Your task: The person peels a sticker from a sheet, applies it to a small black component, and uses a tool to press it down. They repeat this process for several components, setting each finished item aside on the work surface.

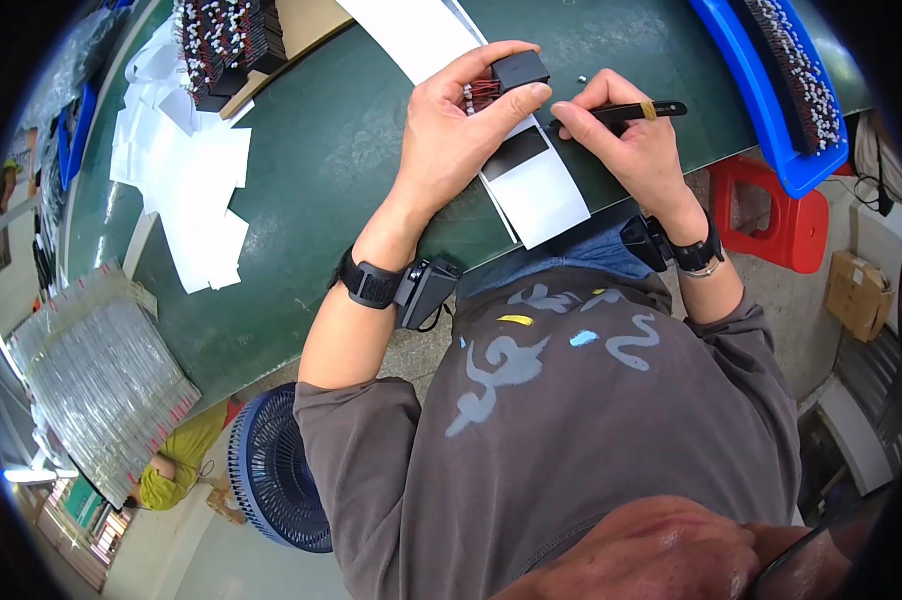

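My left hand (449, 128) is closed around a small stack of black rectangular blocks (521, 70), with thin red wires (481, 95) and white ends showing between thumb and fingers. Close beside it, my right hand (633, 150) grips black tweezers (661, 108) with a tan band wound around them. Their tip points left, near the blocks; whether it touches them I cannot tell. Under my hands lie white paper strips (543, 200) with a dark patch (516, 152). A tiny white piece (582, 78) rests on the table just beyond my right fingers.
On the green table (311, 200), loose white papers (186, 170) spread at left below wired black blocks (226, 50). A blue tray (746, 90) of similar parts stands at right. Around the table are a red stool (771, 215), a blue fan (276, 470) and bundled clear tubes (101, 370).
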Action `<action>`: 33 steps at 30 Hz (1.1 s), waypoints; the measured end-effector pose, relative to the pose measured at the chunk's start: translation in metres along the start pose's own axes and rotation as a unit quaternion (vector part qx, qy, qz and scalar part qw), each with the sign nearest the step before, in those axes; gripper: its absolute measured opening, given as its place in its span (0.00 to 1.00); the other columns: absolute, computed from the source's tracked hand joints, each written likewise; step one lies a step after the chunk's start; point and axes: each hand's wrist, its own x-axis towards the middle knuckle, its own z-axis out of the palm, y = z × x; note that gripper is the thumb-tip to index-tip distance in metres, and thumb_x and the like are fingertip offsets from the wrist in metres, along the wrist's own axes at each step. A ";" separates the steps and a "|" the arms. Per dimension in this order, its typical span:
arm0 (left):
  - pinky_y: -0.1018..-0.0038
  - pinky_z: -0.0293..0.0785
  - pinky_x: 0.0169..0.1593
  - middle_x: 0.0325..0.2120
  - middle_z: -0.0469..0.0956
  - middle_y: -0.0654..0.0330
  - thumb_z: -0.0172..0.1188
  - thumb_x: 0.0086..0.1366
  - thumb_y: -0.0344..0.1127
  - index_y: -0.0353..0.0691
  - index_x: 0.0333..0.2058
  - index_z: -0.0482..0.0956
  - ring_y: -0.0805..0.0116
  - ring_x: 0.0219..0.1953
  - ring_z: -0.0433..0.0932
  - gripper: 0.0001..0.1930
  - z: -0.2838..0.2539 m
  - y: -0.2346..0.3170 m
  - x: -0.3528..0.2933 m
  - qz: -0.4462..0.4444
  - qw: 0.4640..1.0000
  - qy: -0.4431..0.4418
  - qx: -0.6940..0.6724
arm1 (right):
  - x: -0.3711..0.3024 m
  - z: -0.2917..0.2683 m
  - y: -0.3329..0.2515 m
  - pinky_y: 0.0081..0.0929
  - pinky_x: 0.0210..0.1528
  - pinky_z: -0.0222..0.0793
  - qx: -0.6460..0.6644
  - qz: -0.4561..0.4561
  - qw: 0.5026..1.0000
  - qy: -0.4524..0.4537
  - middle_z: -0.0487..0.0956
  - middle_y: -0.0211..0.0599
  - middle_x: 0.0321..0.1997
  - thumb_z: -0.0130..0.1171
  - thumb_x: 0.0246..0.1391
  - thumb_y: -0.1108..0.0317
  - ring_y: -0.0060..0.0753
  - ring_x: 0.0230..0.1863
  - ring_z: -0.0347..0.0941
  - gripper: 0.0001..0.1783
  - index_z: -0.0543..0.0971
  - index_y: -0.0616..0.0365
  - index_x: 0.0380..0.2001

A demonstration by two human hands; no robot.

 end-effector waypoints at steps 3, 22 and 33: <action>0.81 0.76 0.41 0.33 0.82 0.67 0.71 0.60 0.38 0.42 0.50 0.83 0.81 0.35 0.78 0.19 0.000 -0.001 0.000 0.003 1.000 -0.001 0.003 | 0.002 0.000 0.002 0.14 0.36 0.68 -0.080 -0.009 0.997 -0.009 0.80 0.25 0.29 0.65 0.61 0.66 0.13 0.33 0.75 0.09 0.77 0.59 0.31; 0.83 0.77 0.44 0.45 0.84 0.63 0.67 0.62 0.26 0.37 0.53 0.80 0.80 0.42 0.80 0.19 0.000 0.005 -0.002 0.034 0.995 -0.044 0.082 | -0.015 0.001 -0.010 0.26 0.47 0.73 0.081 -0.237 0.968 0.030 0.79 0.29 0.29 0.57 0.65 0.72 0.29 0.41 0.79 0.06 0.75 0.58 0.32; 0.76 0.79 0.44 0.34 0.85 0.61 0.71 0.56 0.30 0.42 0.47 0.84 0.74 0.37 0.83 0.18 0.006 0.006 -0.006 0.060 0.992 -0.044 0.103 | 0.006 -0.013 -0.001 0.32 0.57 0.76 0.393 0.084 0.915 0.046 0.78 0.30 0.28 0.53 0.70 0.60 0.36 0.53 0.80 0.13 0.75 0.56 0.34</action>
